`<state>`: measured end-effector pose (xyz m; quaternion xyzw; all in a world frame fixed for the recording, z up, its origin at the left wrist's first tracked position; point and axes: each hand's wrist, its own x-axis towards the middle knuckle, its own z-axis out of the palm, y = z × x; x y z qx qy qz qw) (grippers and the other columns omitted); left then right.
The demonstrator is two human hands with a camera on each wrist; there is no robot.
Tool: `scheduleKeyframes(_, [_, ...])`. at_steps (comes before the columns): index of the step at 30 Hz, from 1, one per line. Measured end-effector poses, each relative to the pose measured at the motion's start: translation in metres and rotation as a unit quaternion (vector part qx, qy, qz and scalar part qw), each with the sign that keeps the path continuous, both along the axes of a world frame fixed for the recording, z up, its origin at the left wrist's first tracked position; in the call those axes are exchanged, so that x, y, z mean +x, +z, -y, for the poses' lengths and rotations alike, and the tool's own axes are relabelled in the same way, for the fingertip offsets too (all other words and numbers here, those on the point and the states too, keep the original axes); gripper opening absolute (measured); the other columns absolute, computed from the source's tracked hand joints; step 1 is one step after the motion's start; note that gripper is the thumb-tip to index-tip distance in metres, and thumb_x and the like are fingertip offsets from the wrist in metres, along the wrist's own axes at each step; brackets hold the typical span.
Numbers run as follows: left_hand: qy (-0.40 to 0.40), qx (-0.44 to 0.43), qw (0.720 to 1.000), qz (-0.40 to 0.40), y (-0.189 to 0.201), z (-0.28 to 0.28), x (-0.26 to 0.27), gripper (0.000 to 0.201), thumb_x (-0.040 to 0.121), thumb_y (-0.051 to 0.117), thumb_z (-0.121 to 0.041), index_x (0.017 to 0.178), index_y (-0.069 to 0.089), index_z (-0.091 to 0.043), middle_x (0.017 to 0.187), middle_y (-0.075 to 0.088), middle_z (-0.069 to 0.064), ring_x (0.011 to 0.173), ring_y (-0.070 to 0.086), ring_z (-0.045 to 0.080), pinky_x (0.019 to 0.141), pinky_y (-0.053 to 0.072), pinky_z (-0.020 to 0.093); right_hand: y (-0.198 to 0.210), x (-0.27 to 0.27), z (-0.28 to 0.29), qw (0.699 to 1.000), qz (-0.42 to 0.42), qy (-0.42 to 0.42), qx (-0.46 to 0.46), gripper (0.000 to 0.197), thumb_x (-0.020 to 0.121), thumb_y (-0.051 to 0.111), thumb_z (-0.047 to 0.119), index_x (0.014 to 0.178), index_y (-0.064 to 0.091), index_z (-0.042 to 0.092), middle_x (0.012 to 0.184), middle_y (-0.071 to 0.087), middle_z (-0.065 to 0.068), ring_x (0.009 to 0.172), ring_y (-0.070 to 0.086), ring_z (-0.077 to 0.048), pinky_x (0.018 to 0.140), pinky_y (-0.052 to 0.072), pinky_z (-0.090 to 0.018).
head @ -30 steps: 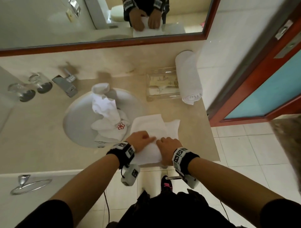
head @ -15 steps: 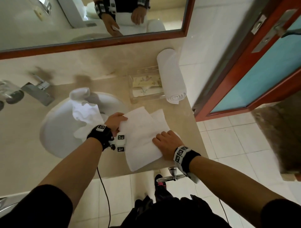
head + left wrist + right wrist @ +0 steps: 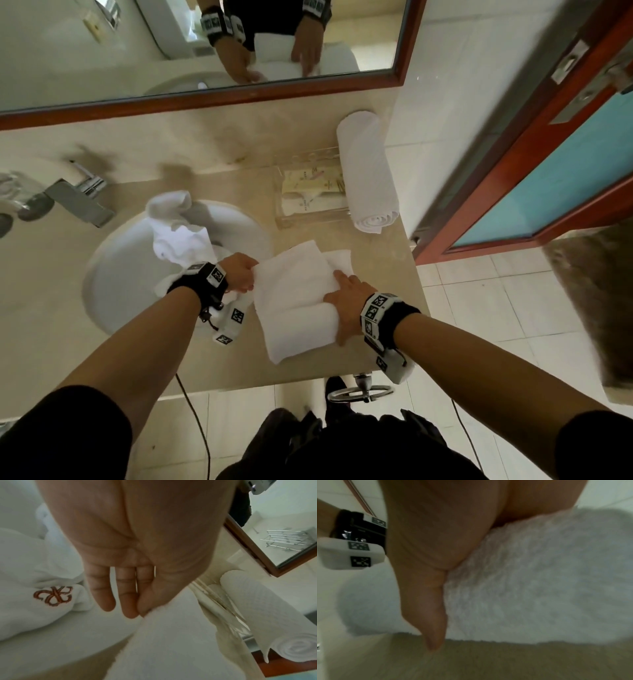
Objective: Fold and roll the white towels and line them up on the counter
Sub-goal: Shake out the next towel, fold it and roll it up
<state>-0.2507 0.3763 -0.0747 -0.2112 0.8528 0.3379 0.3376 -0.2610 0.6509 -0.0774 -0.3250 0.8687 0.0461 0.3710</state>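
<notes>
A folded white towel (image 3: 294,294) lies flat on the beige counter (image 3: 383,270) just right of the sink. My left hand (image 3: 251,274) pinches its left edge between thumb and fingers (image 3: 130,605). My right hand (image 3: 340,308) lies flat on the towel's right side, thumb (image 3: 435,628) down along the near edge and touching the counter. A rolled white towel (image 3: 370,171) lies at the counter's back right, against the wall. More crumpled white towels (image 3: 178,236), one with a red embroidered emblem (image 3: 53,596), sit piled in the sink.
The round white sink (image 3: 113,274) and its faucet (image 3: 78,202) are to the left. A clear tray (image 3: 308,195) of packets stands beside the rolled towel. The counter ends at the right near a red-framed door (image 3: 513,192). A mirror (image 3: 102,51) spans the back wall.
My left hand has moved from the towel's middle to its left edge and taken hold of it. My right hand has slid to the towel's right side. The towel lies spread wider.
</notes>
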Motion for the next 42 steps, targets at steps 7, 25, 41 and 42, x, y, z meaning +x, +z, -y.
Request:
scheduleKeyframes(7, [-0.095, -0.034, 0.993, -0.057, -0.003, 0.013, -0.018, 0.007, 0.083, 0.072, -0.015, 0.08, 0.069, -0.01, 0.067, 0.064, 0.001, 0.059, 0.059, 0.013, 0.059, 0.05, 0.025, 0.007, 0.0, 0.002, 0.999, -0.009, -0.024, -0.021, 0.082, 0.055, 0.084, 0.053, 0.129, 0.051, 0.038, 0.143, 0.023, -0.006, 0.127, 0.031, -0.032, 0.106, 0.037, -0.044])
scheduleKeyframes(25, [0.058, 0.005, 0.996, -0.072, -0.017, 0.028, -0.025, 0.018, 0.067, 0.078, -0.01, 0.073, 0.062, -0.005, 0.072, 0.062, 0.014, 0.069, 0.062, 0.029, 0.068, 0.058, 0.039, 0.025, 0.002, 0.014, 0.997, 0.004, -0.082, -0.012, 0.07, 0.05, 0.083, 0.057, 0.11, 0.064, 0.027, 0.115, 0.035, -0.001, 0.102, 0.047, -0.026, 0.089, 0.051, -0.041])
scheduleKeyframes(41, [-0.254, -0.16, 0.954, 0.019, -0.041, -0.059, -0.061, 0.06, 0.074, 0.07, -0.063, 0.111, 0.055, -0.018, 0.113, 0.057, 0.005, 0.098, 0.056, 0.025, 0.081, 0.045, 0.032, 0.002, 0.019, 0.005, 1.0, 0.006, -0.006, 0.003, 0.093, 0.051, 0.085, 0.059, 0.133, 0.048, 0.036, 0.151, 0.021, -0.005, 0.127, 0.038, -0.033, 0.106, 0.039, -0.047])
scheduleKeyframes(42, [-0.259, -0.15, 0.954, 0.009, -0.042, -0.057, -0.06, 0.052, 0.076, 0.07, -0.06, 0.104, 0.055, -0.019, 0.11, 0.057, 0.004, 0.095, 0.055, 0.023, 0.079, 0.043, 0.031, 0.002, 0.02, 0.005, 1.0, 0.007, -0.001, 0.009, 0.093, 0.051, 0.085, 0.059, 0.134, 0.048, 0.037, 0.154, 0.017, -0.007, 0.13, 0.035, -0.035, 0.108, 0.038, -0.048])
